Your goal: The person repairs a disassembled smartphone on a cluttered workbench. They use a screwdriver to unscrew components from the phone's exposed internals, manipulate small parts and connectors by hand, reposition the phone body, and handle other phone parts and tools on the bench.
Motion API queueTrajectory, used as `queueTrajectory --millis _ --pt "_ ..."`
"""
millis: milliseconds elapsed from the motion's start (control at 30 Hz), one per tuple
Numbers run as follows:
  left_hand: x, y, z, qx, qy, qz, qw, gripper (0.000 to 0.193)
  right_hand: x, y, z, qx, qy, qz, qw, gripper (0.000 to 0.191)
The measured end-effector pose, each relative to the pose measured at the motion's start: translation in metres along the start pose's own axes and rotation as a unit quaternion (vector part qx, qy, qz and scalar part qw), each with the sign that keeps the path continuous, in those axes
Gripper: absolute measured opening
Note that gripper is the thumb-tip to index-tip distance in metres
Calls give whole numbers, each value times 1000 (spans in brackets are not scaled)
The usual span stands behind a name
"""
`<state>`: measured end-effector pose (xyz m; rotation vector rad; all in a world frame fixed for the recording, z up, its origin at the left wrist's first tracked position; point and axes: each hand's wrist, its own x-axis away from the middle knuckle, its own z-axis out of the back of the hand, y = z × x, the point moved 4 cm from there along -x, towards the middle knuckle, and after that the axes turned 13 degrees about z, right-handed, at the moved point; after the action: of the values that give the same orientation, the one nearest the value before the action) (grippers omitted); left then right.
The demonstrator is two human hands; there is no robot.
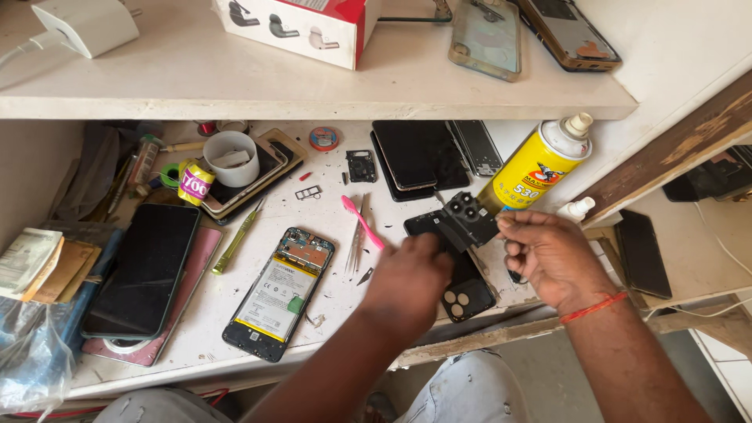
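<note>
Both hands working over bench (329,305) front edge. Right hand (552,258) pinching black camera-module frame (468,221), grip clamped on it. Left hand (409,283) resting on black phone back (462,291); its grip hidden, can't tell. Yellow spray can (534,166) lying just behind.

Matt blk plastic camera cover (468,221)

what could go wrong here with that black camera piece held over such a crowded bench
The right hand pinches the black camera piece at one edge only, so it might slip onto the black back cover below. The yellow spray can stands tilted right beside that hand; a nudge could tip it. The opened phone lies bare near the bench edge.
</note>
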<state>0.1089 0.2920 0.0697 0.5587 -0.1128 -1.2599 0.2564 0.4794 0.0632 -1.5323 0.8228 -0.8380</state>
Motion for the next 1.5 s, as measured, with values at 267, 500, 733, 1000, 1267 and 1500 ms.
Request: queueTrajectory --millis 267,500,733,1000,1267,1500 --pt "102 -110 88 97 241 172 950 11 11 63 -16 49 6 -41 998 16" --pt "114 -158 114 45 171 284 943 8 15 59 -27 160 23 -4 987 16" --pt "111 -155 105 65 121 320 937 15 15 56 -32 241 4 10 971 13" --pt "115 -171 104 203 67 426 879 24 20 29 -48 382 -28 120 916 13" --pt "101 -179 98 250 100 415 869 29 62 16 -191 371 -206 323 846 12" --pt "93 -174 99 162 130 384 900 36 81 11 -262 391 -222 374 811 11"
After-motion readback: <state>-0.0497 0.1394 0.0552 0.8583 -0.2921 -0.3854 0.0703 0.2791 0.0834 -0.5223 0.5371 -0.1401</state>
